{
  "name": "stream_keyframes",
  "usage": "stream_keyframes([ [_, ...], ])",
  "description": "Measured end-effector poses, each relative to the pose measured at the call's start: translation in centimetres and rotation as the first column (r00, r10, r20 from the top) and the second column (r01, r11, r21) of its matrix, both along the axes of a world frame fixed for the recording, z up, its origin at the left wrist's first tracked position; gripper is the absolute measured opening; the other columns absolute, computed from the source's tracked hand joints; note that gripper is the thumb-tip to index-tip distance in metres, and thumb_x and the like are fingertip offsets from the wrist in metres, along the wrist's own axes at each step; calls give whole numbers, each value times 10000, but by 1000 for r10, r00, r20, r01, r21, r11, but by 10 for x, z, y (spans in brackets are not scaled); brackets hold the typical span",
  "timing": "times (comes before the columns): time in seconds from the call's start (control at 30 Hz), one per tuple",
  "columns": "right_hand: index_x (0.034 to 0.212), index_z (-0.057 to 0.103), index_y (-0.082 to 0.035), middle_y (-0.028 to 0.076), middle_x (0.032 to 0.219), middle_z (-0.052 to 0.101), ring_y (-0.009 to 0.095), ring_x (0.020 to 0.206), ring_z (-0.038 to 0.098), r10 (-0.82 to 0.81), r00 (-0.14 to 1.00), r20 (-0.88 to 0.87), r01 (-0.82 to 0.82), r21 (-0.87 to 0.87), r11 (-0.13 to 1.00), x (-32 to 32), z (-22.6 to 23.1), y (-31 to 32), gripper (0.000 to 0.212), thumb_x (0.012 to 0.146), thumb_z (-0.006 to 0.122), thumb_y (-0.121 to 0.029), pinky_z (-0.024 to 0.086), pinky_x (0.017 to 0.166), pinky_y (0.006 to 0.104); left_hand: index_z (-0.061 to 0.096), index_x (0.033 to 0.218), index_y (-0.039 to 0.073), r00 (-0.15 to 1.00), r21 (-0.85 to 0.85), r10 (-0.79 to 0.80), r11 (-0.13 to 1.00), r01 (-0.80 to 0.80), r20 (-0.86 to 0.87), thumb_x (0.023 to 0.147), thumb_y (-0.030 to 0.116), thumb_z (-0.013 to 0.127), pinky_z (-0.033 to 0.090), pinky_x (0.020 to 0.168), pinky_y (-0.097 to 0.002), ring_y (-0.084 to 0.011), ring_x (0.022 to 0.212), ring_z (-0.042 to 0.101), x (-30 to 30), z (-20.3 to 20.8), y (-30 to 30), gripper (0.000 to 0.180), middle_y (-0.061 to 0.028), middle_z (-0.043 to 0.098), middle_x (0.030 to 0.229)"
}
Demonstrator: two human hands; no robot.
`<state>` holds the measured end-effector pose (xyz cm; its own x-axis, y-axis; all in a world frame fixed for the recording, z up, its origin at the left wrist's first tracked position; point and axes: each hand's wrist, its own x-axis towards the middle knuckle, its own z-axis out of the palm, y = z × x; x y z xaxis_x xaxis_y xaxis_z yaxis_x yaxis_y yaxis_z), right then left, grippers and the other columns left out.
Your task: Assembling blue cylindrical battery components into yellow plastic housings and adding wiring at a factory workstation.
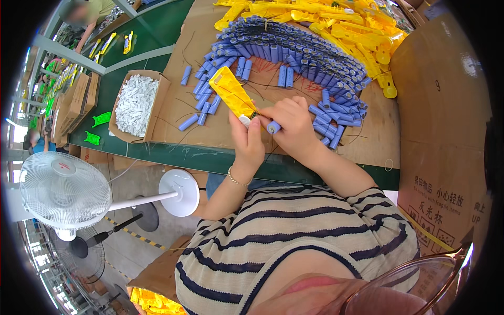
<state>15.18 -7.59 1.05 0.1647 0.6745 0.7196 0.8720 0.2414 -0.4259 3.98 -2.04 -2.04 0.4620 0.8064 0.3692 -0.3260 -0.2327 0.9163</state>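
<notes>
Yellow casing [231, 92] | blue cylinder [273, 127] just beside | both in hands [289, 123]

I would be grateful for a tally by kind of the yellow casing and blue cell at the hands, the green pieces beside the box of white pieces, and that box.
Yellow casing in the left hand: 1
Blue cell at the right hand: 1
Green pieces: 2
Box of white pieces: 1
Total: 5

Cream top [310, 220] with navy stripes, beaded bracelet [234, 180], thin-rimmed glasses [404, 289]
</notes>
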Motion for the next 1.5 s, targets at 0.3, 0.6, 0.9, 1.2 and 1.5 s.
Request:
stream_keyframes([
  [0.3, 813, 640, -110, -8, 653, 544, 172, 629, 504, -126, 992, -9, 126, 87, 988, 0, 2, 1, 137, 689, 694, -130, 298, 667, 338, 279, 1305, -64, 999, 141, 10, 990, -4, -37, 931, 163, 458, 342, 962, -340, -220, 1098, 445, 2, -5, -1, 473, -155, 424, 1222],
  [0.6, 792, 653, -96, 0, 622, 552, 162, 592, 512, -47, 998, -32, 49, 85, 995, -1, 4, 0, 120, 683, 704, -104, 312, 638, 324, 192, 1374, -47, 995, 167, 96, 982, -91, -25, 972, 205, 357, 310, 1010, -344, -226, 1175, 421, 4, -5, -8, 502, -168, 398, 1308],
  [0.9, 797, 681, 2, 2, 643, 600, 52, 576, 503, 55, 258, -964, -486, -81, 870, -1, 1, -2, 99, 779, 683, -96, 369, 493, 224, 210, 1376, -45, 997, 151, 73, 986, -72, -2, 941, 181, 333, 364, 967, -348, -236, 1118, 475, -2, -11, -8, 505, -176, 456, 1238],
  [1.2, 797, 660, 15, 6, 674, 594, 67, 621, 523, -61, 292, -954, -514, -211, 832, -1, 5, -3, 167, 786, 682, -151, 420, 579, 227, 425, 1191, -39, 1000, -145, 4, 989, -4, -2, 905, 79, 412, 422, 843, -277, -157, 934, 534, 0, 1, -3, 309, -109, 552, 1052],
  [1.5, 1102, 493, 4, 54, 870, 569, 130, 775, 553, 44, 560, -827, -457, -265, 849, 23, 18, -15, 293, 825, 537, -83, 452, 674, 264, 468, 1116, -6, 998, -428, -57, 902, 54, 7, 940, 102, 399, 471, 656, -257, -122, 739, 579, 2, -5, 7, 218, -87, 584, 945],
])
